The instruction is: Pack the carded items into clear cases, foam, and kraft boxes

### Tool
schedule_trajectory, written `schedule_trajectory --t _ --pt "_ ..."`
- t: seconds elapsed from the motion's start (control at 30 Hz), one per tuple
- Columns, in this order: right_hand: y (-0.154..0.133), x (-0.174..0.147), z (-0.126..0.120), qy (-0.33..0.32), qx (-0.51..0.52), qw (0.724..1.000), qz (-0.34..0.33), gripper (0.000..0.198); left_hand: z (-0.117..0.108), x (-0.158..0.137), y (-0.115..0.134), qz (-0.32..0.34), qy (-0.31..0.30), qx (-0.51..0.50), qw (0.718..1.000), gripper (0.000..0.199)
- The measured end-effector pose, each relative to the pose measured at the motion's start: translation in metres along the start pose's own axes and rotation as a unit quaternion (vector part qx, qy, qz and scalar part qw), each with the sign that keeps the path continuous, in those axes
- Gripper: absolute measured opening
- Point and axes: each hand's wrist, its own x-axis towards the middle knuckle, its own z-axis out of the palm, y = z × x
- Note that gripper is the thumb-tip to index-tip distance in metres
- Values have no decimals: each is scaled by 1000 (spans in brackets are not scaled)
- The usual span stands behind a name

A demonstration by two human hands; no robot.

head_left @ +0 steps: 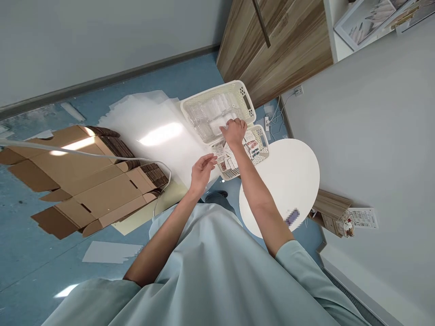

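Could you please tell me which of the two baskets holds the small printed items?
The smaller basket, nearer the person; the larger basket beyond it holds clear, plastic-looking packages instead.

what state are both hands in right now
Left hand: loosely curled by the small basket, grip unclear.
Right hand: curled over the large basket, grip unclear.

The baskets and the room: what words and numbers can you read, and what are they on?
None can be read.
Printed pieces in the smaller basket: print too small.
Wall sheet: marks too small.
Dark thing on the round table: too blurred.
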Motion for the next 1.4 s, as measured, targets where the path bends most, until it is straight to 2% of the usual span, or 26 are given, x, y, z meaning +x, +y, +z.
schedule_trajectory --t 0.17,0.3,0.63,0.77,0.93,1.1,1.3,1.4 --pt "-20 -12 3 -22 1 1000 2 34 -7 -3 3 2 6 -5 1000 49" --pt "-33 -17 5 -12 -6 1000 22 37 -11 -6 5 10 5 -8 1000 49" --pt "-52 -29 2 -34 -18 998 40 31 -22 -18 3 18 9 -9 1000 50" --pt "-53 -34 5 -40 -15 999 21 28 -26 -27 -1 25 6 -3 1000 51" --pt "-54 -28 8 -24 -7 999 31 34 -29 -37 -8 21 14 -11 1000 52" --pt "-54 -20 10 -67 -27 997 38 33 -31 -44 -11 21 23 -19 999 51" --pt "-56 -13 17 -65 -31 996 58 34 -36 -53 -13 24 36 -24 999 49" --pt "-59 -6 19 -93 -34 992 73 37 -38 -56 -13 29 44 -26 998 49"
